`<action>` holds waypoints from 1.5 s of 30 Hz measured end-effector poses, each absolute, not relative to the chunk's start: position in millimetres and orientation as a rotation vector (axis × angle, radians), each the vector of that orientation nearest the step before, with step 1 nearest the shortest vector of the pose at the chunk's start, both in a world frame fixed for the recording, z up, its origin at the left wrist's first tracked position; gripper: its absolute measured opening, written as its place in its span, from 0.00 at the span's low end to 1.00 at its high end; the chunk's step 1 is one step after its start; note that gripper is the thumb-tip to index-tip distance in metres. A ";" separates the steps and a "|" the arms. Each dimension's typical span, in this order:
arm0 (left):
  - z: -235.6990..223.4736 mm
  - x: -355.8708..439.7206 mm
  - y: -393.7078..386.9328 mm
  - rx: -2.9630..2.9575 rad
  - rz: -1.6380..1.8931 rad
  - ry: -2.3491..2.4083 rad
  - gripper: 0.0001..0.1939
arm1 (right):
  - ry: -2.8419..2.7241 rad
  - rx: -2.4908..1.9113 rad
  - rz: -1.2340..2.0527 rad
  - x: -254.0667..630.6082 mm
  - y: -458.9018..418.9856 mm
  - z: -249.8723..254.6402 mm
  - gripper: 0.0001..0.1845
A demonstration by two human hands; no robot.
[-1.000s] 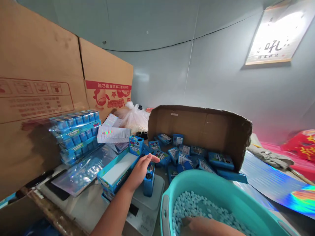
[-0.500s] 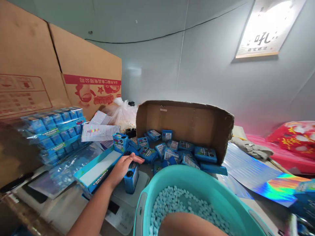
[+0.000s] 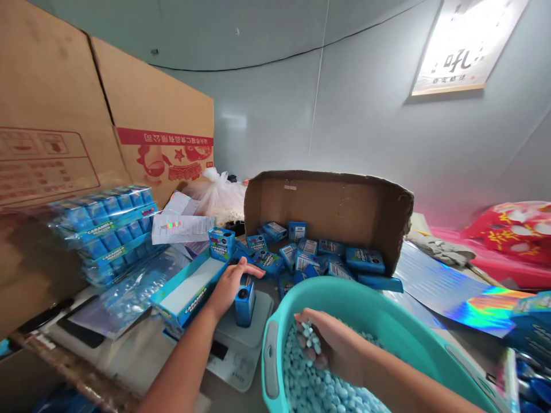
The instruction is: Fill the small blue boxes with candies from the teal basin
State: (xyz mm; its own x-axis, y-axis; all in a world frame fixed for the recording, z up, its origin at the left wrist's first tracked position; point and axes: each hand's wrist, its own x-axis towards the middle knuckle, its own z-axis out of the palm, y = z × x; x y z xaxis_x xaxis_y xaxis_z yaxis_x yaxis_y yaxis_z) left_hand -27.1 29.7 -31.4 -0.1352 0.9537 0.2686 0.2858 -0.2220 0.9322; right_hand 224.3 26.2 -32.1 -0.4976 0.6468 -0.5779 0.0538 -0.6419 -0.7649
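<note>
My left hand (image 3: pixel 228 285) rests on a small blue box (image 3: pixel 245 300) that stands upright on a white scale (image 3: pixel 241 344). A dark round hole shows in the box's top. My right hand (image 3: pixel 329 344) is raised over a teal basin (image 3: pixel 365 298) full of pale blue candies (image 3: pixel 310 387), with several candies held in its cupped fingers. An open blue display carton (image 3: pixel 189 289) lies just left of the scale.
A torn cardboard box (image 3: pixel 327 201) behind the basin holds several small blue boxes. Wrapped blue packs (image 3: pixel 107 229) are stacked at the left against big cartons (image 3: pixel 64 115). Holographic sheets (image 3: pixel 451 287) lie at the right, and a white plastic bag (image 3: pixel 219 198) sits at the back.
My right hand has come up out of the candies with a handful of them. My left hand has stayed on the small blue box on the scale.
</note>
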 end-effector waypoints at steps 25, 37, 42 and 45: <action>-31.5 -23.4 25.3 1.243 1.853 0.984 0.38 | -0.742 -0.761 2.009 74.8 67.8 20.6 0.14; -41.7 -18.0 42.0 1.037 1.745 0.934 0.38 | -1.220 -0.813 1.766 68.9 60.8 9.6 0.16; -39.6 -17.0 42.4 1.008 1.717 1.000 0.36 | -1.321 -0.827 1.755 68.3 61.2 9.5 0.17; -37.0 -15.9 40.0 1.041 1.731 1.055 0.35 | -1.347 -0.842 1.771 67.6 62.4 11.6 0.18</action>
